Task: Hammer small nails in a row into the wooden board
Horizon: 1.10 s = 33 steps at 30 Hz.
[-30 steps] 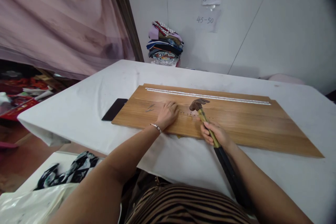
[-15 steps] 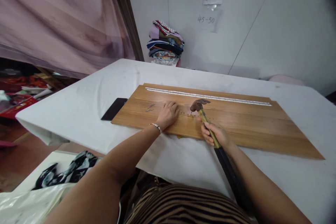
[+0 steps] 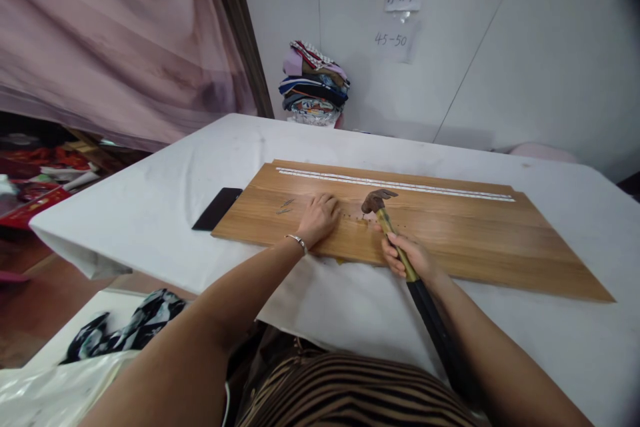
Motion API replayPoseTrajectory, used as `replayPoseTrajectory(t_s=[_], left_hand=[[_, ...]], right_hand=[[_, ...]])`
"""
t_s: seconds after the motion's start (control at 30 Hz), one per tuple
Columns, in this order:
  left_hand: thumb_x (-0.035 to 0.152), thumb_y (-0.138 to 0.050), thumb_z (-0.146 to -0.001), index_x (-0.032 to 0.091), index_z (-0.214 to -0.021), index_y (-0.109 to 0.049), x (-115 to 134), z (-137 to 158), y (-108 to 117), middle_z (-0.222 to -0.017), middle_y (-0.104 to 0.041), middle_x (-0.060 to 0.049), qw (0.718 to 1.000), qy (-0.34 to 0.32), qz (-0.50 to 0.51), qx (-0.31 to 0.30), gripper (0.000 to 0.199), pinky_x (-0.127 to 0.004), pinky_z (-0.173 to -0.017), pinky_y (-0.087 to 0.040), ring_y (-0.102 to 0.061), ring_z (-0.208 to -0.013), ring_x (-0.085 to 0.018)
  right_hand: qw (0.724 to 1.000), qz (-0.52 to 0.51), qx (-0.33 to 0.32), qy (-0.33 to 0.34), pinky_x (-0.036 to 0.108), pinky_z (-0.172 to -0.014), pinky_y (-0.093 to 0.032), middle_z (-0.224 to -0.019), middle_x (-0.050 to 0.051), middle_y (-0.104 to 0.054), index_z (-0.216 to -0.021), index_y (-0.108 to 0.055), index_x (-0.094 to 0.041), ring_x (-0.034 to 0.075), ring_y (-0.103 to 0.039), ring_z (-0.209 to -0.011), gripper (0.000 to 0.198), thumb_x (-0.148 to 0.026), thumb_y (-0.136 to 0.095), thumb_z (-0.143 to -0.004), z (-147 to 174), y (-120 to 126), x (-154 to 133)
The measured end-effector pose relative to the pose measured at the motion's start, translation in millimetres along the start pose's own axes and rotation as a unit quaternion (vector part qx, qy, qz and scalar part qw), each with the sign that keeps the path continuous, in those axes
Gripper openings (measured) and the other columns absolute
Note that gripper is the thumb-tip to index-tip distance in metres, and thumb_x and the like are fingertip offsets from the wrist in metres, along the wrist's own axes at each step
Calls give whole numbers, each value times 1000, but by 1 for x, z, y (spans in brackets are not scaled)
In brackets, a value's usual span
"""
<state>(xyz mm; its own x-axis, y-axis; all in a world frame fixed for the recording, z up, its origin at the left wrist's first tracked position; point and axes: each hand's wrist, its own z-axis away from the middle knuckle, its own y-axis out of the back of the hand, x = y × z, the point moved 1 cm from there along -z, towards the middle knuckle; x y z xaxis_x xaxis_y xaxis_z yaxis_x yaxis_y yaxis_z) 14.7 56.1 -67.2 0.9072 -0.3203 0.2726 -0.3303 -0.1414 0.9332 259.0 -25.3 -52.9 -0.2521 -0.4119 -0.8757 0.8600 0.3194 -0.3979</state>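
Standing at a white cloth-covered table (image 3: 175, 167), a person leans over a long rectangular board of brown wood (image 3: 480, 237). At the far left of the table, a flat black rectangular object (image 3: 218, 209) lies against the board's short edge. Next, on the wood, come a few loose thin grey nails (image 3: 285, 206), lying on their sides just beyond the left hand (image 3: 320, 217).

That hand rests palm down on the board, a silver-coloured bracelet (image 3: 297, 241) at its wrist. Its fingers lie close together, bent toward the wood; whether anything is under them I cannot tell.

Right of those fingers runs a row of small dark dots (image 3: 349, 216), too small to read as nail heads or holes. Among them one thin dark nail (image 3: 364, 215) stands upright, between the two hands, with the right fingertips looking slightly nearer.

Over it sits the rusty brown head of a claw hammer with a yellowish and black handle (image 3: 425, 307), striking face downward; contact with the nail I cannot make out. The handle's long axis slants from the head back toward the person's right side. The right hand (image 3: 407, 252) clamps the yellowish part, fingers wrapped around it fairly close to the head. Behind, two white printed strips (image 3: 395, 185) run along the board's far edge.
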Motion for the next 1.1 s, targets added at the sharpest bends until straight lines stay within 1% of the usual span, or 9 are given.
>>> replayPoseTrajectory(t_s=[0.13,0.23,0.43,0.57,0.6,0.7,0.83,0.93,1.1], left_hand=[[27,-49,-103,21,-114,-68,-3,-2,-2,-140,-66,-10,1000,-8,9,12,23,-41,-120,-39,-54,-136,-24],[26,-48,-103,21,-115,-68,-7,-3,-4,-138,-66,-10,1000,-6,16,18,24,-41,-121,-38,-55,-135,-24],[28,-46,-104,22,-119,-70,-9,-12,0,-141,-66,-10,999,36,7,-6,28,-41,-118,-41,-56,-134,-25],[32,-45,-105,21,-109,-72,-6,-24,0,-129,-70,-11,997,65,-32,-40,30,-43,-110,-45,-60,-124,-28],[33,-45,-105,20,-110,-71,-4,-27,-1,-129,-70,-12,996,66,-38,-38,30,-43,-110,-45,-60,-125,-29],[37,-47,-105,20,-119,-67,-1,-29,-6,-139,-65,-12,997,46,-51,-15,30,-44,-114,-41,-54,-133,-29],[39,-46,-105,21,-123,-65,0,-26,-11,-144,-62,-12,997,41,-64,-18,32,-47,-116,-37,-48,-139,-30],[39,-45,-105,21,-125,-65,-1,-25,-11,-146,-61,-12,997,42,-68,-19,33,-48,-117,-36,-48,-139,-30],[38,-46,-104,22,-122,-65,-2,-26,-12,-142,-63,-13,997,36,-63,-3,30,-50,-114,-37,-51,-136,-31]], right_hand=[[1000,2,2,-15,20,-29,-28,-58,-12,-46,-113,-59,-23,6,-34,-33,55,-52,-81,-73,-1,0,1],[1000,-1,2,-11,20,-29,-27,-58,-12,-46,-115,-59,-23,7,-33,-34,54,-51,-80,-74,-1,0,0],[1000,1,5,7,20,-29,-28,-58,-12,-45,-116,-59,-23,7,-34,-34,55,-52,-80,-74,-1,-2,-1],[1000,3,9,15,19,-29,-28,-58,-12,-46,-116,-58,-23,7,-34,-34,55,-52,-80,-74,-1,-2,-1],[1000,3,10,17,19,-29,-28,-58,-12,-46,-116,-58,-23,7,-35,-34,55,-52,-80,-74,-1,-1,0],[1000,-1,11,21,19,-29,-29,-58,-12,-45,-119,-58,-24,7,-34,-34,54,-51,-78,-77,-2,-1,1],[1000,-5,6,22,19,-29,-28,-58,-12,-45,-120,-57,-24,7,-34,-34,53,-50,-76,-78,-4,0,4],[1000,-1,0,20,19,-29,-28,-58,-12,-45,-120,-57,-23,7,-34,-33,54,-51,-76,-78,-5,-1,6],[1000,20,-6,12,18,-29,-30,-58,-12,-47,-116,-59,-23,6,-35,-33,52,-52,-77,-77,-3,-4,5]])
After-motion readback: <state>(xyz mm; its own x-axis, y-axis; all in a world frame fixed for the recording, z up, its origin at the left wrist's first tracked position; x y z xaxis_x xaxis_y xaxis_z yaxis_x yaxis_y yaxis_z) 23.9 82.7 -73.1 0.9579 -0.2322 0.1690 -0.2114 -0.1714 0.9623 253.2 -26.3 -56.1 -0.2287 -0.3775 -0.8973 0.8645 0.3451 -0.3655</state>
